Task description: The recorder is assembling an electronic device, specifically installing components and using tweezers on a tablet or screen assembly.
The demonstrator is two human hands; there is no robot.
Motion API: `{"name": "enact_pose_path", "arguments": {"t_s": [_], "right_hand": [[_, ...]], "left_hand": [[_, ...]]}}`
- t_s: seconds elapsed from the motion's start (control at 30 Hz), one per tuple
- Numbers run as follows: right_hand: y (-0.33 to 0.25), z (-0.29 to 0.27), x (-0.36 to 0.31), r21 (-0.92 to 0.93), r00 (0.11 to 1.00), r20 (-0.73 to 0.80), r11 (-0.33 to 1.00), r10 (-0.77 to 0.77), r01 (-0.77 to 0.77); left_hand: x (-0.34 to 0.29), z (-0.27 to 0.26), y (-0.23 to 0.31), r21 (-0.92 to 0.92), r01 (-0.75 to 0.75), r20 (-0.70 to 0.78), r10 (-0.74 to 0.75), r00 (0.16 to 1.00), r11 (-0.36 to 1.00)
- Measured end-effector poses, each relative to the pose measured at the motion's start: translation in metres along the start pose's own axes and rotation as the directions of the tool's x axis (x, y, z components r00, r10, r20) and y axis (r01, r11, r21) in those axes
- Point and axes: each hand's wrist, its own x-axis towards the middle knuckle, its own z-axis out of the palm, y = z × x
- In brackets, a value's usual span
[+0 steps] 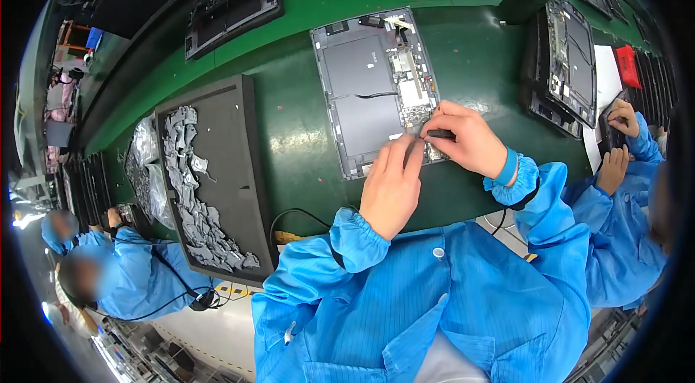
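In the head view, the opened flat device [362,68] lay on the green table [289,133], ahead of the person. The right hand [469,140] pinched a small dark piece [441,135] at its near edge. The left hand [392,187] bunched its fingers just beside; whether they gripped anything could not be told. Leftward sat a dark tray [252,140] of grey scraps [190,166].

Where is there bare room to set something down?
The glossy green tabletop has two mostly bare patches: one between the dark rectangular tray and the opened flat grey device, another between that device and the stacked opened black devices. Crowded: the device's near right corner, under the left hand and right hand.
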Motion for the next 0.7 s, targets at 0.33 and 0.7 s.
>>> {"name": "enact_pose_path", "arguments": {"t_s": [0.33,0.7], "right_hand": [[-0.0064,0.0033,0.0080,0.003,0.997,-0.034,0.997,0.074,-0.074],[0.0017,0.0073,0.0049,0.175,0.986,-0.085,0.976,0.145,-0.128]], "left_hand": [[0.0005,0.0025,0.0009,0.000,0.011,0.024,-0.011,1.000,1.000],[0.0060,0.0067,0.0040,0.092,0.051,0.027,-0.054,0.998,0.994]]}}
